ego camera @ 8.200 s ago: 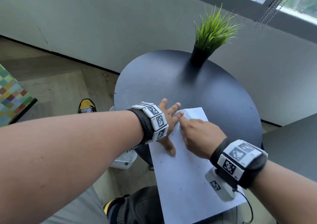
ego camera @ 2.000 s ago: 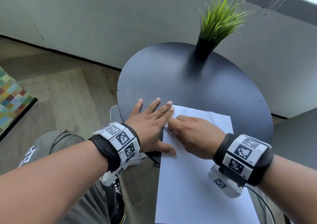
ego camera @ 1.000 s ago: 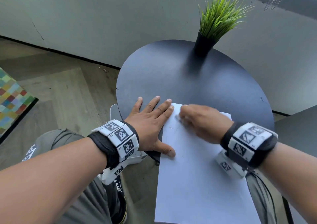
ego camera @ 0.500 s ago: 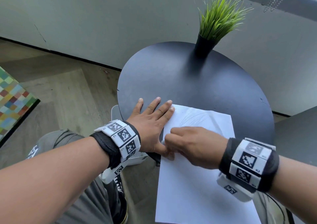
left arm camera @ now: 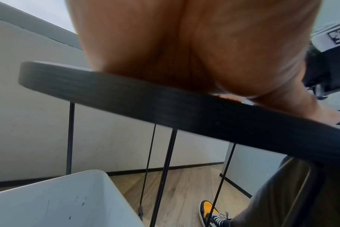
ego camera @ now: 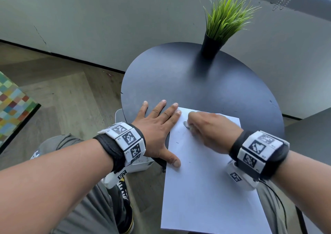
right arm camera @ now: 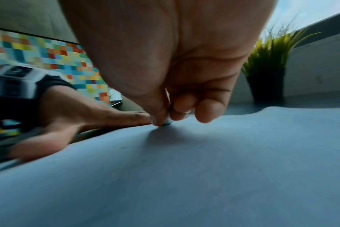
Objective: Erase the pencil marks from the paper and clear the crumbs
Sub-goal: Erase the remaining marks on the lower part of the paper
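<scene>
Since half a second ago the right hand (ego camera: 211, 130) has slid from the paper's (ego camera: 206, 180) left edge toward 12 o'clock, blurred near the top corner. Only the right wrist view shows the eraser (right arm camera: 167, 122), pinched between thumb and fingertips and touching the sheet. From the head view, the left hand (ego camera: 157, 131) lies spread flat at 9 o'clock, straddling paper and round black tabletop (ego camera: 188, 83). Underneath, the left wrist view alone shows a white bin (left arm camera: 58, 199).

Head cam looks down over both forearms at the round table (ego camera: 206, 83). Wrist cams sit super close, left under-palm at table-edge level, right skimming the paper (right arm camera: 184, 176); right and head views share the potted plant (ego camera: 222, 19).
</scene>
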The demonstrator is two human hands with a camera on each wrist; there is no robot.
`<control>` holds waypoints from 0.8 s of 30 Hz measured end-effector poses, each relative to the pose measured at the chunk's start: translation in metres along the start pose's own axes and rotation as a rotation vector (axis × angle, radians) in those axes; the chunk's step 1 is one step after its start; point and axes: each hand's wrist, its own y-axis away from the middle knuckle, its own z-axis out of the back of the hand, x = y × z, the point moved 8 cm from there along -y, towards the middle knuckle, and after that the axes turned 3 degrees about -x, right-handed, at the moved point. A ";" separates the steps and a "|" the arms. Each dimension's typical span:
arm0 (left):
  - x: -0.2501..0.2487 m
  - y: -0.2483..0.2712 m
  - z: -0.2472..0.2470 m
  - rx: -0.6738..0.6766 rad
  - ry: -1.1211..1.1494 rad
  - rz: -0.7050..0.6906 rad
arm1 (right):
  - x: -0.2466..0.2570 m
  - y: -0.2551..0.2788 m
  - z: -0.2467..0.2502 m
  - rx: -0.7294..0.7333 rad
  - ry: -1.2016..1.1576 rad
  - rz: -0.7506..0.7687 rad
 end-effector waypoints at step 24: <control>-0.005 -0.002 0.002 0.090 -0.069 0.016 | 0.045 0.019 -0.021 0.256 -0.053 0.120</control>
